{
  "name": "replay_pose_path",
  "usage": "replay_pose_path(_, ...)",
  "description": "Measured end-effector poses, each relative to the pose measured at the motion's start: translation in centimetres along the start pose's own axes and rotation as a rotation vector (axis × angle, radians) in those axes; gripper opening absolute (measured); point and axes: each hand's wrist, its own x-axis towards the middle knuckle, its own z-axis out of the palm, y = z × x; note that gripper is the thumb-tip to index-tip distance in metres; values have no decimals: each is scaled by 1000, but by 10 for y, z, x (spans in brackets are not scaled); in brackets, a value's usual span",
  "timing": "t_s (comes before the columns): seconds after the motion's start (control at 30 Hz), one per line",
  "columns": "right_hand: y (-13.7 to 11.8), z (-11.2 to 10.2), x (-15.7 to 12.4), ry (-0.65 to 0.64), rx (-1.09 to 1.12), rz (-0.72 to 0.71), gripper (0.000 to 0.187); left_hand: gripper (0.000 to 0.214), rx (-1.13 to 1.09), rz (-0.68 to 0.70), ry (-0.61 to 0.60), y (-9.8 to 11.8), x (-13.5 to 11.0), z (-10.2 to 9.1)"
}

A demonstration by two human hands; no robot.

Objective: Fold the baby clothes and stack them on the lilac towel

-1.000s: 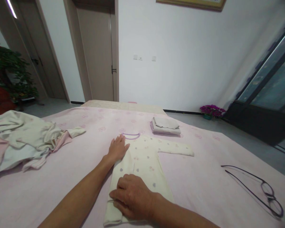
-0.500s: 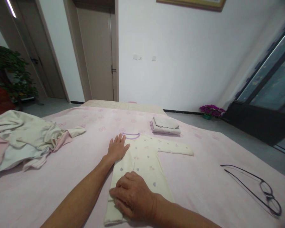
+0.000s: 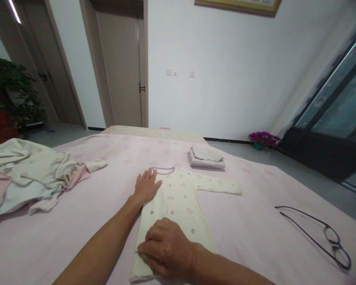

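Observation:
A cream long-sleeved top (image 3: 180, 198) with small heart prints and a purple neckline lies flat in front of me. One sleeve reaches out to the right; on the left side a strip of fabric is folded inward over the body. My left hand (image 3: 146, 186) rests flat on the top's left shoulder, fingers spread. Lower down, my right hand (image 3: 167, 247) is closed over the folded left part, its fingertips pinching the fabric near the left edge. The palm hides what lies beneath it.
The top lies on a pink flowered bedspread (image 3: 243, 229). At the left is a heap of crumpled clothes (image 3: 38, 170). A folded stack of clothes (image 3: 206, 158) sits beyond the top, and black-framed glasses (image 3: 329, 237) lie at the right.
My right hand has shifted very slightly down along the folded fabric. The left hand and the top stay in place.

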Motion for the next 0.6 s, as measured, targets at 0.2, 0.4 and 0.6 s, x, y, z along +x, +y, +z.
replay_pose_path(0.2,0,-4,-1,5,13,182,35,63,-5,-11,6,0,1,1)
replay_pose_path(0.4,2,-5,1,-82,58,127,21,64,-6,-16,-1,0,2,2)
replay_pose_path(0.6,9,8,0,-7,50,68,25,63,-13,6,54,0,-2,1)
